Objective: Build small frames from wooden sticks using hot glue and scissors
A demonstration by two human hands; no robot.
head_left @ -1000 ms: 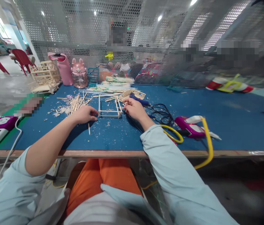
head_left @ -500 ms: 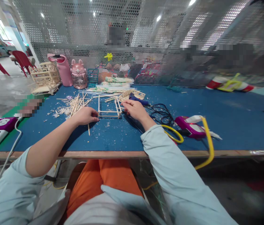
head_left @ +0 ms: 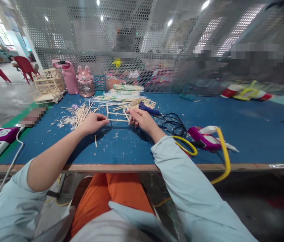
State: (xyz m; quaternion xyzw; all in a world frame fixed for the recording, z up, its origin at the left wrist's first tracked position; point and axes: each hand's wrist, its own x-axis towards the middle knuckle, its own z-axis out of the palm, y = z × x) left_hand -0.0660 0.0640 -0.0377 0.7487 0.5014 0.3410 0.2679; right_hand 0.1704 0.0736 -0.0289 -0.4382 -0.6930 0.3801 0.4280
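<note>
Left of centre, the left hand (head_left: 93,122) pinches the left end of a small wooden stick frame (head_left: 118,116), held just above the blue table (head_left: 245,134) at mid-frame; the right hand (head_left: 142,119) grips its right end, beside a black cable (head_left: 173,124).

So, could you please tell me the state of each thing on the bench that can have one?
Left hand: gripping the frame's left end.
Right hand: gripping its right end.
Stick frame: held between both hands, unfinished.
Glue gun: lying on the mat, corded.
Pink bottle: upright, lid shut.
Stick house: standing, assembled.
Loose sticks: scattered in a pile.
</note>
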